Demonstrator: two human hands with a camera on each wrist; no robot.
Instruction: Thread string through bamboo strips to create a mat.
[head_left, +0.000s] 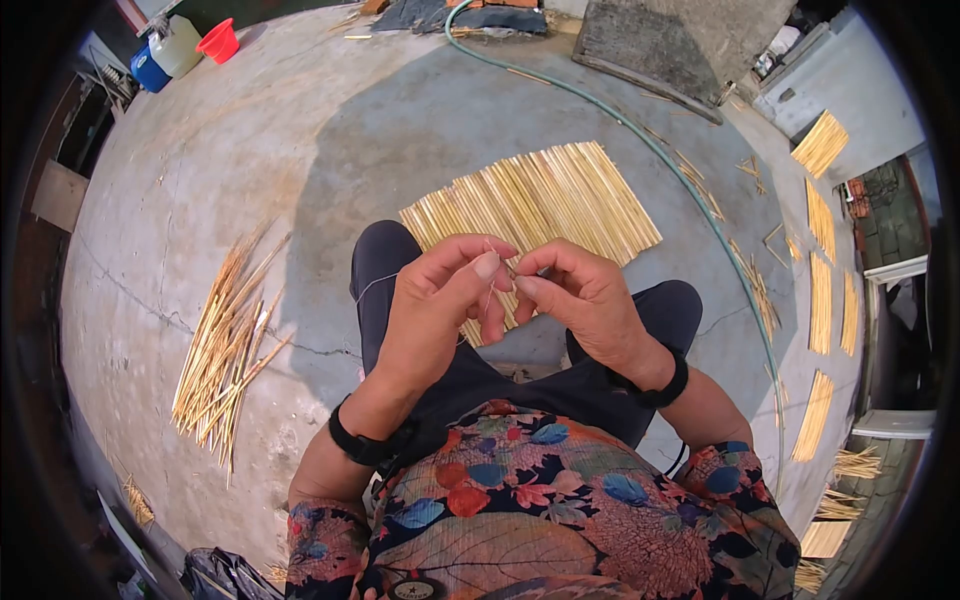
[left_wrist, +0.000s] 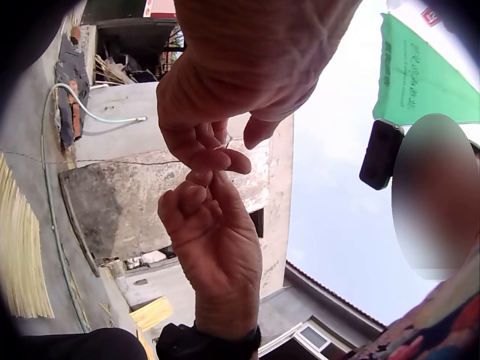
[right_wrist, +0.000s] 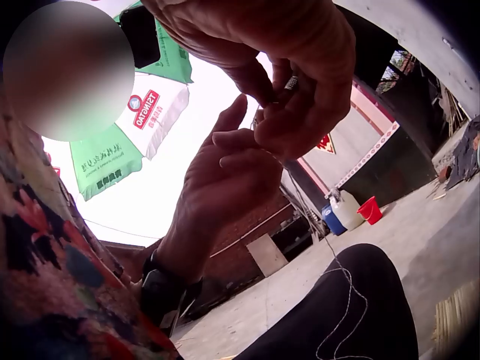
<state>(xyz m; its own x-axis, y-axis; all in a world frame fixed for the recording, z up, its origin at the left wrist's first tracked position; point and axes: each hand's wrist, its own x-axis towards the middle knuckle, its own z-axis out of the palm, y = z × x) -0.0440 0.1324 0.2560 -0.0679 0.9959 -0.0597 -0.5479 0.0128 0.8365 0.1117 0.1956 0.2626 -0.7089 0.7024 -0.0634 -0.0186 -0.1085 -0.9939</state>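
Above the lap the left hand (head_left: 440,300) and right hand (head_left: 590,305) meet at their fingertips. A thin pale string (head_left: 375,284) runs from the left hand over the left knee; in the right wrist view the string (right_wrist: 346,277) hangs in loops below the hands. The left hand's thumb and fingers pinch the string. The right hand's thumb and forefinger pinch at the same spot; what lies between them is too small to tell. Beyond the hands a mat of reed stalks (head_left: 540,195) lies on the ground, partly hidden by them.
Loose stalks (head_left: 225,350) lie in a pile at the left. A green hose (head_left: 640,130) curves along the right side of the mat. Bundles of stalks (head_left: 820,300) lie at the far right. A red basin (head_left: 218,42) and a white jug (head_left: 175,47) stand at the back left.
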